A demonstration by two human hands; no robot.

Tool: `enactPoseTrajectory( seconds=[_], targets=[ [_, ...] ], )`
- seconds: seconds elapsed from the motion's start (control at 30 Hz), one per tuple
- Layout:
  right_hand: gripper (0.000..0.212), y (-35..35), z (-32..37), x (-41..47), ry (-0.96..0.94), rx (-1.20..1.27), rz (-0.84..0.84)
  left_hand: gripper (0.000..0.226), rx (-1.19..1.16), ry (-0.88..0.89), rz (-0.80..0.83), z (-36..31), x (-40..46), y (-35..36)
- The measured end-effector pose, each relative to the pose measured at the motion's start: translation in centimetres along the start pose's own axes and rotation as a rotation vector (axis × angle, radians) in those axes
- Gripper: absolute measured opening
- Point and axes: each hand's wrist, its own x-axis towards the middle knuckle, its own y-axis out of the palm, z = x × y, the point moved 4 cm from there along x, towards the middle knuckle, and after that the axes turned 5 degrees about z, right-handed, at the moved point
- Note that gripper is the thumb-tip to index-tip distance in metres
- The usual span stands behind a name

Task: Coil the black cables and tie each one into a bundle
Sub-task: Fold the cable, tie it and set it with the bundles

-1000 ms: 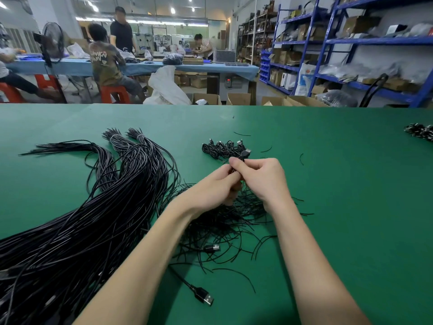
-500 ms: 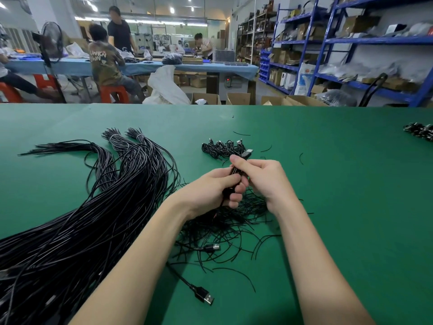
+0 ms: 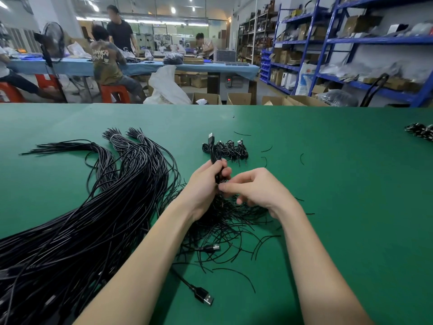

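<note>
My left hand (image 3: 206, 181) grips a coiled black cable (image 3: 216, 156) upright, its USB plug (image 3: 210, 137) sticking out above my fist. My right hand (image 3: 255, 188) pinches a thin black tie at the coil's lower end, close against my left fingers. Under both hands lies a heap of thin black ties (image 3: 225, 221). A thick mass of loose black cables (image 3: 82, 219) sprawls over the left of the green table (image 3: 339, 184). Several tied bundles (image 3: 232, 150) lie in a row just beyond my hands.
A loose USB plug (image 3: 203, 296) and its cable lie near the front between my forearms; another plug (image 3: 212, 248) sits in the tie heap. A further bundle pile (image 3: 420, 131) is at the far right edge. People work at a blue table behind; blue shelves stand right.
My left hand has turned the coil upright and raised it, so the plug now points up and away. My right hand has dropped from the coil's top to its lower end.
</note>
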Motion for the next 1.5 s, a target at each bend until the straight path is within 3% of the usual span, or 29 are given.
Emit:
enactPoseTrajectory(
  seconds=[0.13, 0.4, 0.6, 0.73, 0.83, 0.9, 1.0, 1.13, 1.3, 1.5],
  targets=[
    [0.014, 0.9, -0.1, 0.0, 0.007, 0.026, 0.136, 0.021, 0.071, 0.01, -0.032, 0.0, 0.0, -0.2],
    [0.015, 1.5, -0.9, 0.7, 0.023, 0.206, 0.005, 0.021, 0.207, 0.071, 0.007, -0.1, 0.1, -0.2],
    [0.026, 1.2, -1.3, 0.5, 0.089, 0.084, 0.112, 0.023, 0.49, 0.137, -0.168, -0.2, 0.4, -1.6],
    [0.029, -1.1, -1.7, 0.5, 0.084, 0.128, -0.057, 0.025, 0.632, 0.133, -0.106, -0.5, 0.2, -2.2],
    [0.027, -2.3, -2.5, 0.5, 0.08, -0.201, -0.137, 0.027, 0.878, 0.116, -0.137, -0.6, 0.2, -2.4],
    [0.021, -2.1, -2.9, 0.3, 0.103, -0.501, -0.058, 0.028, 0.988, 0.099, -0.159, -0.8, 0.2, -2.5],
    [0.018, -1.2, -3.3, 0.1, 0.165, -0.643, -0.002, 0.03, 1.095, 0.071, -0.149, -1.1, 0.2, -2.8],
    [0.005, -1.1, -2.7, 0.2, 0.145, -0.683, -0.107, 0.026, 1.008, 0.059, -0.192, -1.3, 0.3, -3.3],
    [0.006, -1.7, -2.4, 0.1, 0.126, -0.649, -0.144, 0.018, 0.931, 0.039, -0.123, -0.7, 0.7, -3.5],
    [0.012, -1.9, -2.1, 0.1, 0.054, -0.55, -0.173, 0.015, 0.217, -0.03, -0.044, -0.6, 0.8, -3.4]
  ],
)
